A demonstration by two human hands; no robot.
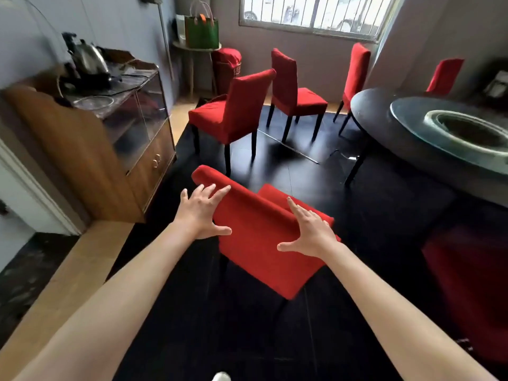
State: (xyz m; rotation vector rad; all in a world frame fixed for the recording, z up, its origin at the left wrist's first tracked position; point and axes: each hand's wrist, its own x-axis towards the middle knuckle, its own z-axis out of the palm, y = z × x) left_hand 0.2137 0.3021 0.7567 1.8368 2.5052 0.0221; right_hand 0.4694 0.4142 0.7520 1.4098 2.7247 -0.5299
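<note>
Both hands lie spread wide, fingers straight, on the backrest of the nearest red chair (261, 251), which stands on the dark floor (316, 174). The left hand (202, 214) is at its top left edge and the right hand (310, 232) at its top right corner. On the wooden cabinet (82, 149) sit a kettle (88, 60) and a glass bowl (93, 102), contents unclear. Farther off, a green bag (201, 33) stands on a small round table (180, 46), its contents hidden.

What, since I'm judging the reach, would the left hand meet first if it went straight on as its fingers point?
The left hand would meet the backrest top of the red chair; it may already touch it, depth unclear.
</note>
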